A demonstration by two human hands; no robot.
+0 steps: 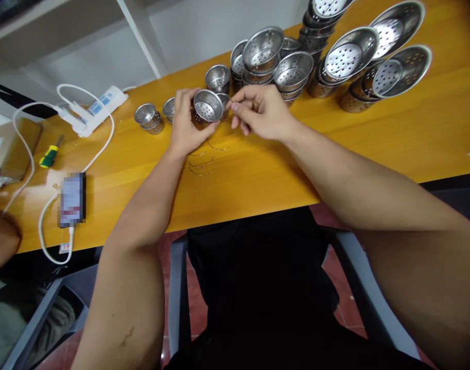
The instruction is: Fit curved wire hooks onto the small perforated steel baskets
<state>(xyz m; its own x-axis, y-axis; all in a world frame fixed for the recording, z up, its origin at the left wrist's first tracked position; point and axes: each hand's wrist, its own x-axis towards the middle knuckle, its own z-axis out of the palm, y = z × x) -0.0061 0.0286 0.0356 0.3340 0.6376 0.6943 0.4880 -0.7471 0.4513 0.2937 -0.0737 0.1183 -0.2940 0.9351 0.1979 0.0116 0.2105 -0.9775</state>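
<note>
Perforated cup [208, 107] gripped above the tabletop [258, 180]

The cup is held by the left hand [184, 123], its open mouth turned up toward the camera. Beside its rim, the thumb and forefinger of the right hand [258, 112] are pinched together; whether anything thin is caught there cannot be told. Thin curved wires [200, 167] are scattered between the cup and the near edge. Along the far edge, stacked metal cups [255, 49] are ranged, with wide flared cups [409, 77] grouped toward the far right corner. Nearer the left edge, a power strip [107, 103], a green-and-yellow screwdriver [50, 156] and a phone [72, 200] are laid, the phone being plugged into a white cable [71, 236].
</note>
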